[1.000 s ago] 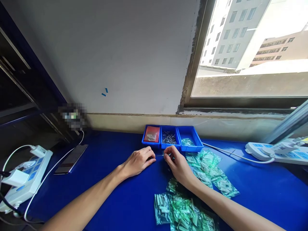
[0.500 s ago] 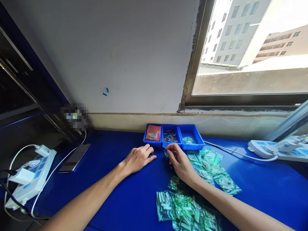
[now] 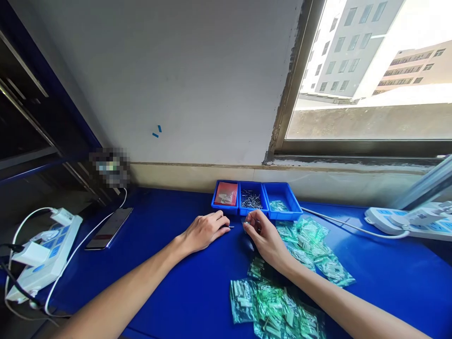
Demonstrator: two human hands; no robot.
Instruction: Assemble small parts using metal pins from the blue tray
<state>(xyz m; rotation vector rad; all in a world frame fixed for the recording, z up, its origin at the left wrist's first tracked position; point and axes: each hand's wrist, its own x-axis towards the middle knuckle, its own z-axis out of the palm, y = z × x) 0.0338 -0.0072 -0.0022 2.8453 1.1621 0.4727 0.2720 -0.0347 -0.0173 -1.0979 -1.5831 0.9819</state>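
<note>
My left hand [image 3: 205,230] rests on the blue table with its fingers curled. Between its thumb and forefinger pokes the end of a small silver screw [image 3: 231,227]. My right hand [image 3: 264,238] is closed in a pinch just in front of the blue bins; what lies in its fingertips is mostly hidden. The middle bin [image 3: 241,210] holds many loose screws [image 3: 251,199]. Under my right wrist and beyond it lie green-tinted plastic packets [image 3: 310,240] with small parts inside. More such packets [image 3: 273,306] are heaped nearer to me.
A red packet [image 3: 226,194] lies in the left bin, and small clear packets [image 3: 278,205] in the right bin. A phone [image 3: 109,229] and a white power strip [image 3: 45,259] are at the left. Another power strip [image 3: 381,217] with a white cable stands at the right, below the window.
The thin screw that stuck out of my right fingertips no longer shows there. My left hand has shifted slightly right, and its screw now sticks out past the thumb.
</note>
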